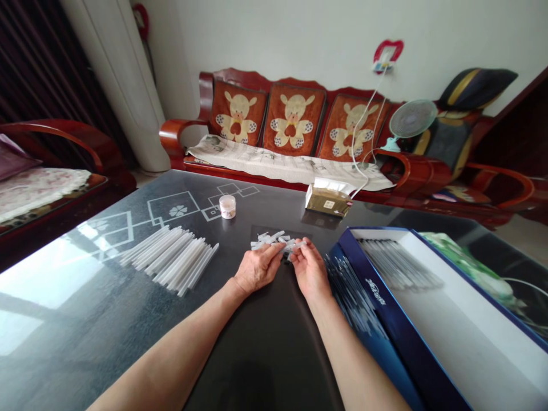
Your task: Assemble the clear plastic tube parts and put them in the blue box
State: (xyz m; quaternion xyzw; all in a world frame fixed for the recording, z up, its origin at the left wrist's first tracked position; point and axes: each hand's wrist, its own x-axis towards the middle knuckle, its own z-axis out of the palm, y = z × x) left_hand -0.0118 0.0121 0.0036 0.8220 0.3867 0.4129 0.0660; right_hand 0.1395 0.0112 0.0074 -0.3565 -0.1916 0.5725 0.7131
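My left hand [258, 268] and my right hand [309, 269] meet at the middle of a dark glass-topped table [85, 285]. Their fingertips pinch short translucent plastic tubes from a small loose heap [269, 240]. The fingers hide part of the heap. To the left lies a large bundle of long translucent plastic tubes [169, 260]. To the right, close to my right hand, stands an open blue-rimmed box [398, 319] with a white inside, holding a row of long clear tubes [398, 264].
A small jar with a white lid [227, 206] and a tissue pack in a brown wrapper [329, 197] stand at the table's far side. Beyond the edge are a red wooden sofa [295, 120], a small electric fan [413, 119] and a white cable.
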